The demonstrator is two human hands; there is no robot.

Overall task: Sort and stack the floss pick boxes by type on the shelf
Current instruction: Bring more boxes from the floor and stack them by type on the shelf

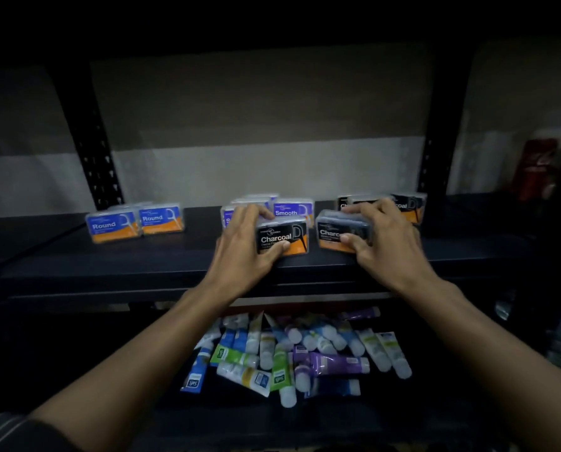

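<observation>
On shelf, Charcoal boxes crosswise, labels forward

It is dim here: the top and corners of my view sink to near black. The wall behind the shelf is the brightest part, palest low down. The Charcoal box label reads sharp; the red thing far right is blurred. The uprights bow toward the edges.
</observation>
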